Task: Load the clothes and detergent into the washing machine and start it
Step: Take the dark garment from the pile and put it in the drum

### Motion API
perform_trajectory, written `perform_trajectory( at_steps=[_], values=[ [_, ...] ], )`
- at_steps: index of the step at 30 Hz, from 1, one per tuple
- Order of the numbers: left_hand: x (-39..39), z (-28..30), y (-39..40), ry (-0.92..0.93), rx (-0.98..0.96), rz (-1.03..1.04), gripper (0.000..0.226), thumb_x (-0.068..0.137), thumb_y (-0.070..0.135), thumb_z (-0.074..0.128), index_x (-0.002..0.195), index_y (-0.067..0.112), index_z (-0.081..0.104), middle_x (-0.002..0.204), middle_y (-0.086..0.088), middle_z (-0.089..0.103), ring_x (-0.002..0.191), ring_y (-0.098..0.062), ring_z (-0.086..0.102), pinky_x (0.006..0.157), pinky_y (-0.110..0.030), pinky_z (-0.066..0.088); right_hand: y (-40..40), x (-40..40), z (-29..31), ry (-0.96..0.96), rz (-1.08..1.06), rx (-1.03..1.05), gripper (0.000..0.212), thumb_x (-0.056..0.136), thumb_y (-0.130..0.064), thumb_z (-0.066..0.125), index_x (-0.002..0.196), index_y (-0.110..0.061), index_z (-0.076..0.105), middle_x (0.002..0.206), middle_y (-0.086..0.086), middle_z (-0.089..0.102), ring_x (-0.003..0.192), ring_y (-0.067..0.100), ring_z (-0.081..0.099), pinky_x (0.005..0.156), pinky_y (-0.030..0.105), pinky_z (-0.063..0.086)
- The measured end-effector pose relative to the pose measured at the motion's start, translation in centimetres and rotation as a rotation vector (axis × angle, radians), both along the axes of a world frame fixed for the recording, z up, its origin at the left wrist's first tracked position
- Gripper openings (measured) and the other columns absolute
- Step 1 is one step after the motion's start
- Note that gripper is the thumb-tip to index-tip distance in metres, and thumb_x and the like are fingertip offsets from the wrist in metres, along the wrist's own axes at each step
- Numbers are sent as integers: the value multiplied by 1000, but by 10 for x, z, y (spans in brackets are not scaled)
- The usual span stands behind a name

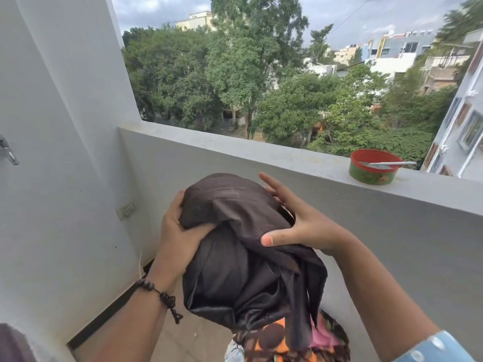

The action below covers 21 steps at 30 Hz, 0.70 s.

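While no washing machine is in view, left hand (173,231) grips a dark brown garment (243,257); right hand (300,218) rests open at three o'clock; loading seems barely begun.

An upper-floor home balcony: grey parapet wall (261,150), treetops (235,82) and neighbouring houses (397,56) beyond.

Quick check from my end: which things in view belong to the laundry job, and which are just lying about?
Belongs to the job:
- dark brown garment, bunched up and gripped by the left hand, right hand resting open against it
- colourful clothes pile below

Just lying about:
- red and green bowl on the balcony ledge
- spoon in the bowl
- wall socket
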<state>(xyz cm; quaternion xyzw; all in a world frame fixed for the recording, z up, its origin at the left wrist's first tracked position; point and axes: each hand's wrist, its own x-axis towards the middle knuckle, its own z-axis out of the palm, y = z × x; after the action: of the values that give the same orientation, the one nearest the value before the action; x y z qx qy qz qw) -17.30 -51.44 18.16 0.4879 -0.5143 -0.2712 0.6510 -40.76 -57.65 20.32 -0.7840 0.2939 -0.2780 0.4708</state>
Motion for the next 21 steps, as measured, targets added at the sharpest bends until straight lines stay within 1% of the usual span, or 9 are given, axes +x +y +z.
perform_trajectory(
  at_steps=[3, 5, 7, 9, 11, 13, 16, 19, 21],
  values=[
    [7, 3, -3, 387, -15, 115, 39, 75, -3, 73, 111, 11, 69, 110, -8, 73, 104, -25, 68, 82, -34, 57, -1, -15, -30, -121, 13, 185, 117, 55, -53, 88, 150, -46, 20, 152, -22, 34, 135, -5, 39, 108, 21, 39],
    [10, 1, -6, 619, -10, 143, 27, 79, -3, 69, 100, 13, 74, 109, -13, 72, 106, -32, 66, 85, -41, 55, 2, -15, -53, -235, 47, 327, 119, 52, -53, 90, 150, -32, 26, 147, -13, 48, 133, 8, 48, 101, 26, 45],
    [10, -3, -8, 754, -6, 119, 32, 78, 5, 71, 110, 7, 71, 116, -16, 70, 111, -35, 64, 95, -49, 52, 7, -7, -71, -316, 45, 410, 112, 54, -45, 91, 147, -23, 32, 143, -3, 54, 130, 16, 53, 96, 28, 48],
    [-1, -5, -6, 830, 19, 82, 46, 80, 10, 71, 124, 1, 63, 124, -19, 65, 117, -39, 61, 101, -57, 47, 9, 5, -81, -369, 1, 452, 99, 59, -28, 87, 144, -17, 38, 141, 6, 55, 125, 19, 57, 92, 30, 51],
    [-12, -8, -4, 870, 61, 65, 43, 85, 7, 65, 127, -2, 59, 128, -21, 62, 118, -40, 59, 100, -55, 48, 9, 15, -86, -438, -54, 484, 87, 59, -19, 81, 137, -12, 45, 131, 10, 62, 116, 22, 63, 86, 31, 53],
    [-23, -9, -2, 887, 121, 77, 41, 87, 4, 61, 128, 0, 59, 127, -22, 62, 116, -39, 60, 95, -48, 52, 10, 21, -89, -516, -130, 521, 80, 55, -15, 81, 129, -7, 52, 116, 10, 70, 105, 23, 68, 80, 33, 55],
    [-29, -7, 0, 874, 196, 94, 43, 84, 5, 65, 126, -1, 61, 120, -21, 67, 103, -35, 66, 82, -41, 56, 12, 25, -89, -590, -260, 524, 74, 48, -17, 82, 118, -9, 60, 109, 13, 72, 98, 26, 70, 79, 39, 56],
    [-31, -6, 2, 872, 264, 97, 41, 82, 7, 69, 122, 0, 64, 108, -17, 71, 86, -30, 69, 73, -37, 55, 13, 23, -81, -653, -313, 495, 58, 47, -16, 80, 103, -13, 65, 92, 6, 76, 83, 19, 72, 68, 31, 56],
    [-34, -7, 1, 861, 296, 87, 42, 80, 9, 71, 121, 0, 65, 106, -18, 72, 86, -30, 69, 72, -37, 55, 14, 22, -75, -720, -301, 473, 47, 53, -11, 78, 98, -10, 68, 89, 7, 76, 80, 19, 73, 62, 28, 56]
  ],
)
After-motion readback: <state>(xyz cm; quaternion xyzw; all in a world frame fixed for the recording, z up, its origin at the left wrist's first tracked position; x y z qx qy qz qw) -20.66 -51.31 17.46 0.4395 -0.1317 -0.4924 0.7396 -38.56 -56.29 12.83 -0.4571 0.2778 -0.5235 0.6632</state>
